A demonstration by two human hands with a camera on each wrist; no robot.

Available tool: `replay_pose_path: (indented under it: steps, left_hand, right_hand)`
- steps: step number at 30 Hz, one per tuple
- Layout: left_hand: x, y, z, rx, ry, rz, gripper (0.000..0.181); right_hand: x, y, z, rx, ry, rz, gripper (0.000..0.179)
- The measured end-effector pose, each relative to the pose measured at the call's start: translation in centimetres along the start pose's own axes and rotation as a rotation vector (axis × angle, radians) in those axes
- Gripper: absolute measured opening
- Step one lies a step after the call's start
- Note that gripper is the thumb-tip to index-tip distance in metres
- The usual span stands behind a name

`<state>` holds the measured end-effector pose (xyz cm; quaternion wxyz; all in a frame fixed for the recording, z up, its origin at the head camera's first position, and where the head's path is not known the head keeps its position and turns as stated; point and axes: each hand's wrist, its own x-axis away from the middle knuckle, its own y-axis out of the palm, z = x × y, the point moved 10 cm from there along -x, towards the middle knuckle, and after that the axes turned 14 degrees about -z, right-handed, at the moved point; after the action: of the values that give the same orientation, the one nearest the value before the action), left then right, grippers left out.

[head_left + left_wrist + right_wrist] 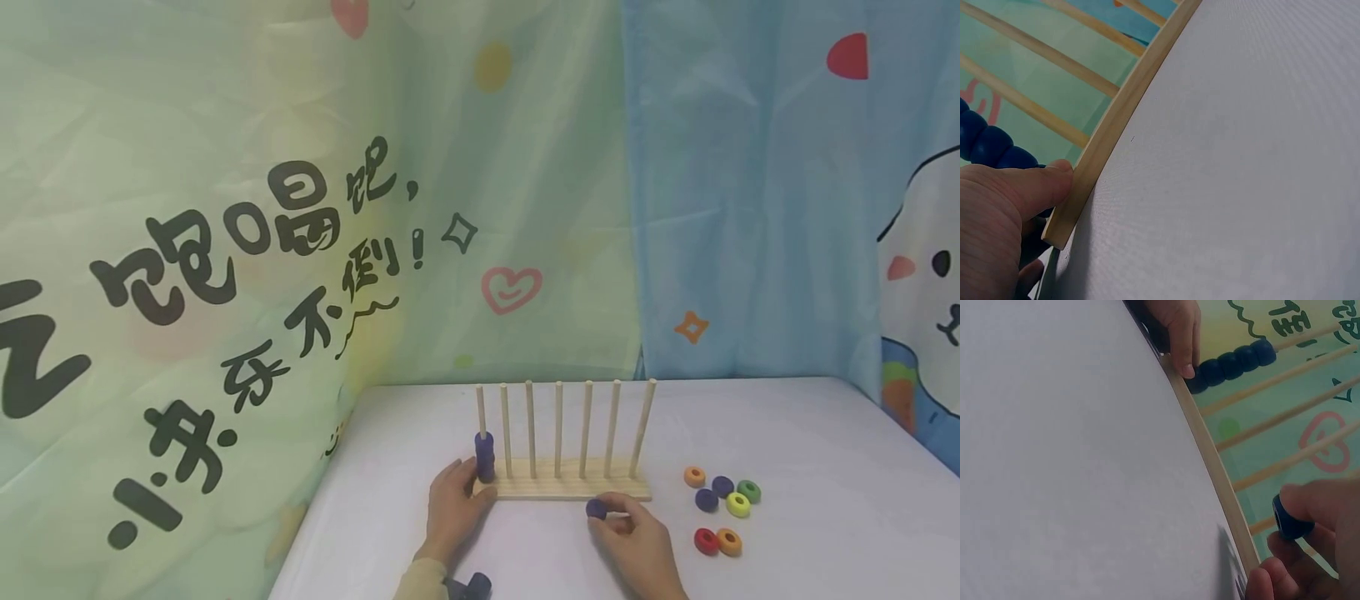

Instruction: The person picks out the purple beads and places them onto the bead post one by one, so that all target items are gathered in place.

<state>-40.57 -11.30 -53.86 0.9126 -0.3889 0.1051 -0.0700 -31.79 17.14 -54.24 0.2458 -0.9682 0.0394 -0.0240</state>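
Observation:
A wooden rack (562,488) with several upright pegs stands on the table, and a stack of dark blue beads (484,457) sits on its leftmost peg. My left hand (454,510) grips the left end of the base; in the left wrist view its thumb (1047,184) lies on the base edge beside the lowest bead, the other fingers partly hidden. In front of the base's right part, my right hand (637,542) pinches one dark blue bead (596,509) between thumb and fingers. The right wrist view shows that bead (1290,519) apart from the pegs.
Right of the rack lie loose beads: two dark blue beads (707,500), an orange bead (694,477), a green bead (749,491), a yellow bead (738,505), a red bead (706,541) and another orange bead (729,542). Printed curtains (525,208) hang behind the white table (825,467).

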Motion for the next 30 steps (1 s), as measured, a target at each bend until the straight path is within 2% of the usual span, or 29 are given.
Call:
replay_pose_path:
  steps: [8, 19, 30]
  left_hand:
    - [0.0, -0.1, 0.2, 0.008, 0.004, -0.005, 0.054]
    - [0.1, -0.3, 0.5, 0.004, 0.033, 0.006, 0.053]
    - [0.0, -0.1, 0.1, -0.014, 0.032, 0.016, 0.054]
  right_hand:
    - [-0.2, 0.1, -0.2, -0.005, -0.003, 0.015, 0.036]
    - [-0.1, 0.5, -2.0, -0.014, -0.073, 0.042, 0.034]
    - [-0.7, 1.5, -3.9, -0.033, -0.096, 0.003, 0.038]
